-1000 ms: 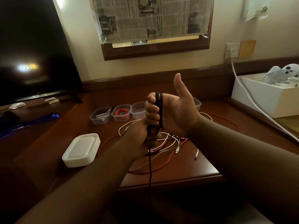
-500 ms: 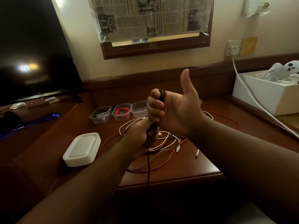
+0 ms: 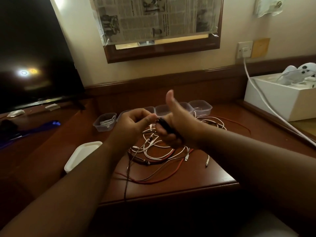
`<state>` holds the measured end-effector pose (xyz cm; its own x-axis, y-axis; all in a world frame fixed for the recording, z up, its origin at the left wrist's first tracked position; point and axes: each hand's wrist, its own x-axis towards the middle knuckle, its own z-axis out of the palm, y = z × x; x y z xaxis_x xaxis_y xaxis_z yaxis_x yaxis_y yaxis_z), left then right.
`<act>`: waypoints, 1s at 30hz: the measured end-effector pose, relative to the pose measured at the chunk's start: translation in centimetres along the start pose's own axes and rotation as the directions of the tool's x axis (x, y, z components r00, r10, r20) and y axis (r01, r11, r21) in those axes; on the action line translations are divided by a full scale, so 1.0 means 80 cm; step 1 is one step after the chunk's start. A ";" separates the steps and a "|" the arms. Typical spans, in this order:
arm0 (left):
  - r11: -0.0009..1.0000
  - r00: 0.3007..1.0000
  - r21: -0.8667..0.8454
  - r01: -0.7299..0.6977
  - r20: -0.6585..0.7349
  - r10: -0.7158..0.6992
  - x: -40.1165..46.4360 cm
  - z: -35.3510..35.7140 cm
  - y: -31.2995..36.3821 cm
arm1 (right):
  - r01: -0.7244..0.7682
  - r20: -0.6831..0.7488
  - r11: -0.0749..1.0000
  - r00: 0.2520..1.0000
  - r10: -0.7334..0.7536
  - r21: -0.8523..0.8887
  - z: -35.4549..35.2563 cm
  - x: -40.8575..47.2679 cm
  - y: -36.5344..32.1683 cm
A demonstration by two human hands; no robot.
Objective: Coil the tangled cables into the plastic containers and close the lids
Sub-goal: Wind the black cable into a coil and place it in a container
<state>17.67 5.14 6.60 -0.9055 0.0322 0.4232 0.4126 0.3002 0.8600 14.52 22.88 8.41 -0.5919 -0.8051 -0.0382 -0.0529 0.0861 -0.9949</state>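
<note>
Head view only: black cable point(image 3: 165, 124) is looped round the curled fingers of my right hand point(image 3: 177, 124), thumb standing straight up, so that hand grasps the coil. My left hand point(image 3: 131, 124) is just beside it, fingers bent, its fingertips meeting at the coil's left end; it seems to pinch the cable there, though motion blur softens the contact. A dark strand hangs from the hands and runs down over the near edge of the wooden desk point(image 3: 213, 182).

Below my hands lies the tangle of white and red cables point(image 3: 164, 151), spread on the desk, with loose plug ends to the right. Behind it stands a row of clear plastic containers point(image 3: 201, 107), all open; the leftmost container point(image 3: 105, 121) holds a coiled white cable, and my hands hide part of the row. To the left of the tangle sits a stack of white lids point(image 3: 82, 155), partly behind my left forearm.

A dark television screen point(image 3: 34, 57) stands at the far left, and a white box point(image 3: 282, 101) at the right.
</note>
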 end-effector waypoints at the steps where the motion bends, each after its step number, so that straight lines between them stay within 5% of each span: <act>1: 0.986 0.998 -0.159 0.058 -0.024 -0.062 -0.001 0.006 -0.002 | 0.015 0.107 0.958 0.993 -0.048 0.285 -0.001 -0.001 -0.004; 3: 0.932 0.987 -0.338 0.130 -0.046 -0.155 -0.005 0.021 -0.006 | 0.084 0.163 0.742 0.953 -0.254 0.665 -0.002 -0.003 -0.015; 6: 0.945 0.984 -0.280 0.172 0.002 -0.179 -0.016 0.044 -0.002 | 0.330 -0.063 0.568 0.897 -0.438 0.754 -0.008 0.001 -0.027; 8: 0.990 0.993 -0.087 0.114 -0.020 -0.116 -0.020 0.049 0.004 | 0.522 -0.254 0.677 0.850 -0.461 0.520 -0.019 0.009 -0.027; 10: 0.995 0.999 0.095 0.026 -0.046 -0.022 -0.019 0.043 0.005 | 0.552 -0.354 0.833 0.789 -0.501 0.051 -0.028 0.012 -0.021; 11: 0.989 0.998 0.148 -0.002 -0.054 0.010 -0.017 0.038 0.007 | 0.468 -0.366 0.847 0.765 -0.531 -0.252 -0.029 0.012 -0.016; 13: 0.978 0.996 0.204 -0.036 -0.072 0.051 -0.013 0.024 0.011 | 0.184 -0.314 0.704 0.798 -0.514 -0.685 -0.027 0.010 -0.007; 15: 0.969 0.993 0.236 -0.071 -0.073 0.090 -0.008 0.010 0.017 | 0.018 -0.280 0.644 0.892 -0.356 -0.765 -0.017 0.004 -0.006; 17: 0.968 0.994 0.240 -0.074 -0.066 0.092 -0.004 0.002 0.021 | -0.015 -0.203 0.830 0.972 -0.118 -0.558 -0.008 0.002 -0.010; 19: 0.998 0.997 0.058 0.002 -0.076 0.002 -0.003 0.001 0.023 | -0.004 -0.008 0.995 1.000 0.003 -0.102 -0.009 0.000 -0.014; 21: 0.959 0.987 -0.260 0.115 -0.076 -0.139 -0.003 0.009 0.022 | 0.016 0.160 0.929 0.984 -0.080 0.370 -0.012 -0.003 -0.016; 23: 0.881 0.966 -0.432 0.195 -0.071 -0.249 -0.007 0.022 0.020 | 0.031 0.221 0.761 0.948 -0.228 0.648 -0.010 -0.004 -0.017; 26: 0.822 0.942 -0.488 0.292 0.000 -0.334 -0.020 0.043 0.019 | 0.086 0.169 0.583 0.914 -0.369 0.808 0.000 -0.001 -0.016; 30: 0.898 0.932 -0.312 0.311 -0.087 -0.352 -0.025 0.052 0.012 | 0.314 -0.111 0.569 0.925 -0.363 0.760 0.015 0.003 -0.008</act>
<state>19.46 9.30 5.44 -0.9805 -0.1586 0.1159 0.1203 -0.0182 0.9926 15.41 21.94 8.94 -0.6174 -0.7112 0.3363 0.3951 -0.6499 -0.6492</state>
